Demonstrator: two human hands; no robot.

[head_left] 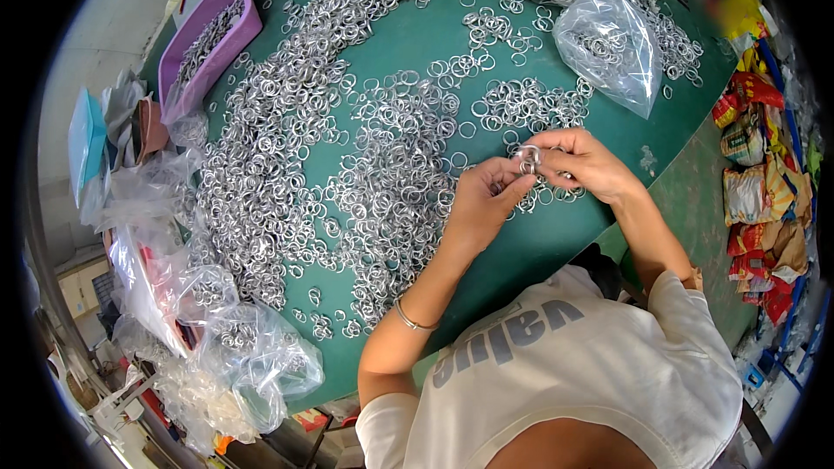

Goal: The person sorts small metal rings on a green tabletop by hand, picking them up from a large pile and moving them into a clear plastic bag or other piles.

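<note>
My left hand (482, 204) and my right hand (584, 161) meet over the near right part of the green table (556, 239). Between their fingertips are a few silver metal rings (530, 155), pinched from both sides. Their exact number is partly hidden by the fingers. More loose rings lie under and just beyond my hands, in a small heap (532, 104). To the left of my left hand spreads a large heap of the same rings (391, 191). A bracelet (415, 320) circles my left wrist.
Another long ring heap (261, 182) curves along the table's left. A purple basin (228, 13) holds rings at the far left. Clear bags of rings (608, 43) sit at the far right, with more plastic bags (261, 352) near left. Colourful packages (749, 208) line the right side.
</note>
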